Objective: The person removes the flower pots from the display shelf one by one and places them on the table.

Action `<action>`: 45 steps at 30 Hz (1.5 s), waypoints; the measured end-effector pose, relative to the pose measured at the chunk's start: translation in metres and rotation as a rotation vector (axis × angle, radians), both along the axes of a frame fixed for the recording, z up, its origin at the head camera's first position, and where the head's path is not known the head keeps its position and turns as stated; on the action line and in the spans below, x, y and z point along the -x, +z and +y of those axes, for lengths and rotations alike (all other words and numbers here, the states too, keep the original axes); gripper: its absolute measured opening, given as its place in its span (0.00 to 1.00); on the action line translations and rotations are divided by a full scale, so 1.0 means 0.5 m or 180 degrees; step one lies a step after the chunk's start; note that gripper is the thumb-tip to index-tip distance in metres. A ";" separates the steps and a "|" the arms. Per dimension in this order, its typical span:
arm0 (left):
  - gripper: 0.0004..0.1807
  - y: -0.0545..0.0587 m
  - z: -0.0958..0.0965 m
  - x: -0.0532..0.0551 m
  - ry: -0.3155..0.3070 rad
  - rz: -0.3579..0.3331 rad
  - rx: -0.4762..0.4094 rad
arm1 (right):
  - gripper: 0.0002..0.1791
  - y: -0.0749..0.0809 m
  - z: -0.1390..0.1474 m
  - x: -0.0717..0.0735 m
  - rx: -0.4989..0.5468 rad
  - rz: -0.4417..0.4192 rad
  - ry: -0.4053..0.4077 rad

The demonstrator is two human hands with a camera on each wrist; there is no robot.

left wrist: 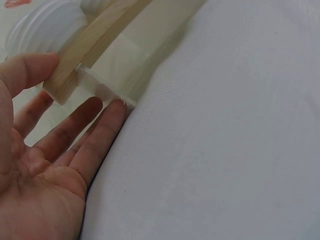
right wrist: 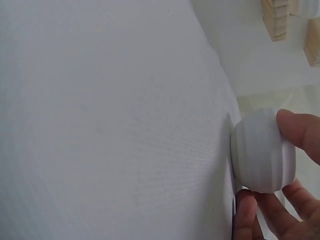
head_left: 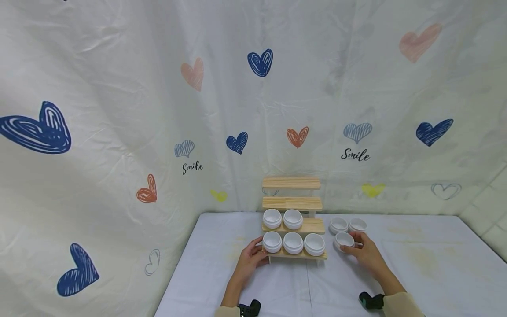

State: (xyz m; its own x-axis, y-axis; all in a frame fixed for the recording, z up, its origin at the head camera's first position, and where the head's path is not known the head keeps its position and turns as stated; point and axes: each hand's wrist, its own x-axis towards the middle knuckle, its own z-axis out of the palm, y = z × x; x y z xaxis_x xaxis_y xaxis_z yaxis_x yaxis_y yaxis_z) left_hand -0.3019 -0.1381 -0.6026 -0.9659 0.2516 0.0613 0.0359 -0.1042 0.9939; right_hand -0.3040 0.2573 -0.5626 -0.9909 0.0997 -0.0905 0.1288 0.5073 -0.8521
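Note:
A tiered wooden display stand [head_left: 293, 203] rises in steps near the back of the table. Three small white bowls [head_left: 293, 243] sit along its lowest step and two more bowls [head_left: 293, 219] on the step above. My left hand [head_left: 249, 257] holds the left end of the lowest board [left wrist: 82, 50], its thumb on the wood and other fingers beside the clear support [left wrist: 97, 85]. To the right of the stand, my right hand [head_left: 366, 251] pinches a small white bowl [right wrist: 262, 150] by its side, thumb opposite the fingers. That bowl is upright, close to the tabletop.
Just behind the right hand, two other white bowls [head_left: 338, 225] stand side by side on the white-covered table [head_left: 435, 264]. The upper two boards [head_left: 291, 182] of the stand carry no bowls. A curtain [head_left: 222, 105] printed with hearts hangs behind the table.

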 end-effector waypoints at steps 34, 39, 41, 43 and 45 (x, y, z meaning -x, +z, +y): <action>0.30 0.000 0.002 0.002 0.0011 -0.0002 0.0024 | 0.45 -0.011 0.011 0.010 0.0070 -0.0004 0.0012; 0.30 -0.001 0.002 0.002 0.0011 -0.0006 0.0020 | 0.45 -0.011 0.010 0.010 0.0070 -0.0010 0.0005; 0.30 0.000 0.002 0.002 0.0014 -0.0015 0.0020 | 0.44 -0.010 0.009 0.008 0.0064 -0.0006 0.0002; 0.30 -0.001 0.002 0.003 0.0007 -0.0008 0.0017 | 0.44 -0.008 0.008 0.007 0.0059 0.0001 0.0001; 0.30 -0.001 0.002 0.004 0.0001 -0.0013 0.0011 | 0.44 -0.006 0.006 0.006 0.0067 -0.0013 -0.0010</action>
State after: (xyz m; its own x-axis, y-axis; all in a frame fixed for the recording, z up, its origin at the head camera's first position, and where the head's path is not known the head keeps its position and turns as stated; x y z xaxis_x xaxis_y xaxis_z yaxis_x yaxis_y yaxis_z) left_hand -0.3036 -0.1373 -0.6032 -0.9662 0.2516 0.0565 0.0320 -0.1006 0.9944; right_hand -0.3068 0.2604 -0.5655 -0.9902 0.1008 -0.0965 0.1338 0.4889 -0.8620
